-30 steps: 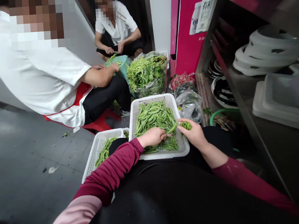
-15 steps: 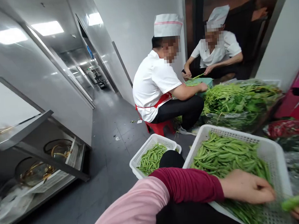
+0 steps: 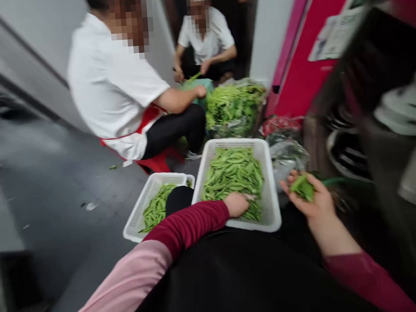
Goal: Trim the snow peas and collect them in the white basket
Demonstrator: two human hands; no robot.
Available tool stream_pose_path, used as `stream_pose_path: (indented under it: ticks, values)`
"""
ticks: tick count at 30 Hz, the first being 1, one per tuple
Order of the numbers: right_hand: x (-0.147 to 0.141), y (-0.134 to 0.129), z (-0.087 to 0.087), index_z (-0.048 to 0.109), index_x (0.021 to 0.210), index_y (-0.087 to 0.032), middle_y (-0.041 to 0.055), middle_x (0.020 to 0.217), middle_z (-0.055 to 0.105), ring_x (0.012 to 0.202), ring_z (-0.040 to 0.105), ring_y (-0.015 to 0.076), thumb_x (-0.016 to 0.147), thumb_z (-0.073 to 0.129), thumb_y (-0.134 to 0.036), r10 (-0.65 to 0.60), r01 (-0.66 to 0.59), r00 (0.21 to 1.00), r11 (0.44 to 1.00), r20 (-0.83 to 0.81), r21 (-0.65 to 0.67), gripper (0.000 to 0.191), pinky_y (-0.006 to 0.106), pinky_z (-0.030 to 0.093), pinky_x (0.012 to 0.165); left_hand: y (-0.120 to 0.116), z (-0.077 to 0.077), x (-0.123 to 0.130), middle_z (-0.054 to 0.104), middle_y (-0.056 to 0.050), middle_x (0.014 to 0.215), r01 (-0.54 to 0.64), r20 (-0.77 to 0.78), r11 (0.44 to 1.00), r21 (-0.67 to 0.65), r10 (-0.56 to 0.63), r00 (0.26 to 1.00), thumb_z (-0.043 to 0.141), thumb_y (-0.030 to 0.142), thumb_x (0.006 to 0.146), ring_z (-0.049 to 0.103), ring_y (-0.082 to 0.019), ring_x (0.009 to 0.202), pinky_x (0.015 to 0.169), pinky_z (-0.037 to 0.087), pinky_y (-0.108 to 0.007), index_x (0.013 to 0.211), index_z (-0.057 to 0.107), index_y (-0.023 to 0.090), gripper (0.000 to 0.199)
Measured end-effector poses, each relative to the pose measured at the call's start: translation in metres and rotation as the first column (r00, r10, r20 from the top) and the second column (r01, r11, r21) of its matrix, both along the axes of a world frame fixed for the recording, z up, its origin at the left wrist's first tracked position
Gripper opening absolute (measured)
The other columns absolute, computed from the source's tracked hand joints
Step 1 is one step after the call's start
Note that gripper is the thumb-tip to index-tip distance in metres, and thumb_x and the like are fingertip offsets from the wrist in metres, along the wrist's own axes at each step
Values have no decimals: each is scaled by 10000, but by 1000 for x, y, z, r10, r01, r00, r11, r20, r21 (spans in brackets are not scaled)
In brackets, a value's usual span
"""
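Observation:
A white perforated basket [image 3: 273,189] full of green pea pods [image 3: 234,173] stands in front of my lap. Into its near side reaches my left hand [image 3: 237,205]; its fingers point at the pods and are blurred, so their grip is unclear. My right hand [image 3: 312,198] is palm up to the right of the basket, its fingers curled around several green pods [image 3: 303,187]. A smaller white basket [image 3: 131,228], also with pods [image 3: 158,207], is on the left, partly behind my dark knee.
A person in white [image 3: 117,77] sits on a red stool [image 3: 158,163] at the left; another person [image 3: 205,37] crouches farther back. Leafy greens [image 3: 235,104] lie between them and the basket. Plastic bags [image 3: 288,157] and dark shelving with white dishes [image 3: 404,109] are at right.
The view has swung right and now shows more of my right hand, palm up with pods. My left hand has shifted toward the near middle of the basket.

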State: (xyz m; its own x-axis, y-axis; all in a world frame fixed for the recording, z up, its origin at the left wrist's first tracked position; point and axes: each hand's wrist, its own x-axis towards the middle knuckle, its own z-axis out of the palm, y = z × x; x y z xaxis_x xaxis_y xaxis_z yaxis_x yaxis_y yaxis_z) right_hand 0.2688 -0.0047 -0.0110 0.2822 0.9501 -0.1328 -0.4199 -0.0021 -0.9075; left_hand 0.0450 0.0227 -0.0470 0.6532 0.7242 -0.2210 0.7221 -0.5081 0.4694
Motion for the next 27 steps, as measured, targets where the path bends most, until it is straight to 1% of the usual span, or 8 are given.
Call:
stream_pose_path:
  ticks: [3,5,8,11,16,20,24,27]
  values:
    - [-8,3,-2,587,785,-259,-12,717,658,661,630,183,679,555,-320,50,-61,987,996,-154,-65,126,425,514,686,6,-9,4,601,-138,790,239,-149,970,56,-228,962,472,82,703,555,-255,812,754,399,-357,697,616,96,145]
    - [-14,1,-1,590,838,-261,-13,712,655,683,633,184,682,556,-315,99,-112,981,991,-164,-69,168,406,518,695,10,-5,5,603,-135,815,305,-227,948,89,-279,933,472,129,726,563,-237,777,724,410,-341,741,620,106,150]
    - [-26,-6,-1,595,865,-233,-4,674,638,662,629,181,666,592,-291,148,-170,973,979,-175,-113,207,378,525,672,16,16,1,604,-96,792,198,-176,975,96,-180,968,512,235,731,562,-199,728,671,415,-290,780,618,130,157]
    - [-41,-11,-3,590,842,-187,-16,569,594,541,593,153,622,652,-253,211,-231,970,957,-125,-178,238,334,520,600,19,42,-6,589,-22,693,72,23,997,-40,-71,997,498,286,756,530,-123,632,605,396,-211,803,609,144,186]
    - [-63,-13,-3,581,847,-164,-1,616,599,514,558,141,620,650,-299,318,-273,895,945,313,-180,273,303,484,558,7,64,-7,584,8,698,67,253,982,-178,-20,967,483,278,779,501,-85,625,613,389,-175,839,612,140,198]
    - [-64,-14,1,606,792,-191,33,768,625,719,582,187,664,599,-275,128,-189,622,982,773,-11,153,329,451,707,2,77,-4,597,-35,867,-40,313,998,-39,50,948,499,261,766,517,-101,704,675,405,-200,941,596,154,226]
    - [-62,-17,2,602,795,-204,40,813,622,781,575,186,710,553,-229,20,-254,471,960,882,114,101,310,437,742,6,90,1,573,1,659,-88,333,990,-107,119,936,475,255,770,488,-75,558,570,404,-186,770,580,136,158]
    - [-62,-19,1,597,806,-209,41,826,618,794,574,182,723,542,-210,-13,-282,461,946,887,160,99,304,440,747,7,94,5,549,12,591,-119,348,920,-373,257,902,459,238,773,478,-57,453,461,394,-173,717,536,124,149]
